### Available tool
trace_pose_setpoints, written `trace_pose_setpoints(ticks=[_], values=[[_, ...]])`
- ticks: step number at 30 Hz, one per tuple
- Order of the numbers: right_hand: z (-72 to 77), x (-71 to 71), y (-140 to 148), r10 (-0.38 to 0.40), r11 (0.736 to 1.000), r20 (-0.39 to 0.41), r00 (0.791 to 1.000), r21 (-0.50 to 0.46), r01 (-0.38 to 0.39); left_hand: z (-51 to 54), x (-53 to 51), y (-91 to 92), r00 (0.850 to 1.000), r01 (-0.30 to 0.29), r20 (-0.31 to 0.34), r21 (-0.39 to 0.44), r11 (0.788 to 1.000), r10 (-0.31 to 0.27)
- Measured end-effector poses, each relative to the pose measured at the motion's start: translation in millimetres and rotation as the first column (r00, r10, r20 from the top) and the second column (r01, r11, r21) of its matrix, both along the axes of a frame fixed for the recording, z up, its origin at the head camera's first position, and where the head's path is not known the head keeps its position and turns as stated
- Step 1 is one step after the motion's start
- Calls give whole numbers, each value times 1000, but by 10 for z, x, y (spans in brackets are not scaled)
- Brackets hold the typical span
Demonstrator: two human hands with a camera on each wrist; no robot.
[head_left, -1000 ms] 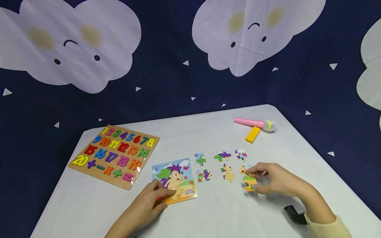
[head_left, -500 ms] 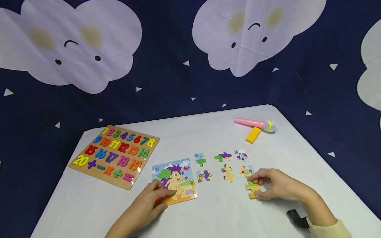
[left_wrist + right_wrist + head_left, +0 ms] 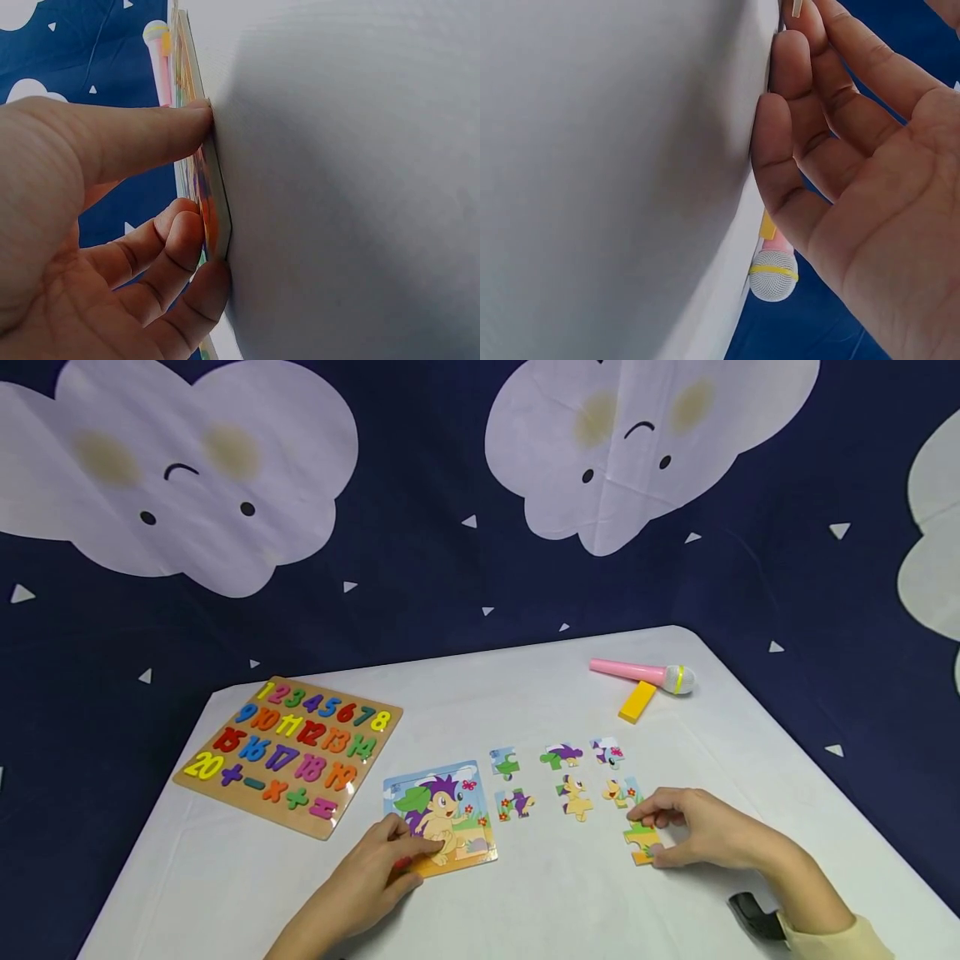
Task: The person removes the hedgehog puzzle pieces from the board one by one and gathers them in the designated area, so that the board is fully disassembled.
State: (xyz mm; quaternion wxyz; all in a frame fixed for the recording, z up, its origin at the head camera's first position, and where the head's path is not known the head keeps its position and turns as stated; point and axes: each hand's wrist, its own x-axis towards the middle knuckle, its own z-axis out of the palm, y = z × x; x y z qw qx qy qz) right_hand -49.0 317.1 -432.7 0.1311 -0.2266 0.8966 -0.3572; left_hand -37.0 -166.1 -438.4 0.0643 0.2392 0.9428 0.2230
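In the head view, my left hand point(image 3: 367, 868) holds the near left corner of a hedgehog puzzle board point(image 3: 471, 797); the left wrist view shows the thumb and fingertips against the board's edge. On the right, my right hand point(image 3: 701, 831) pinches a green and orange puzzle piece point(image 3: 642, 843) between thumb and fingers, low at the tabletop. The right wrist view shows only a sliver of that piece. Several loose pieces lie between the hands in two rows, among them a yellow body piece point(image 3: 575, 797) and a purple and green piece point(image 3: 561, 755).
A wooden number board point(image 3: 288, 752) lies at the back left of the white table point(image 3: 465, 693). At the back right are a pink toy microphone point(image 3: 637, 671) and a yellow block point(image 3: 637, 702). A black object point(image 3: 753, 917) sits at my right wrist.
My right hand has moved slightly right and toward me with the green and orange piece, uncovering the yellow and red-flowered piece behind it. The left hand has stayed on the board.
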Motion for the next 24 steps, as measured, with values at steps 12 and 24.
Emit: trace_pose_setpoints(ticks=[12,24], values=[[-40,0,-1,-4,1000,-8,1000,-5,4,0,-2,-7,1000,4,15,1,1000,-4],[-32,17,-20,-19,1000,-34,999,1,19,-12,0,4,1000,8,-23,-5,1000,-8]])
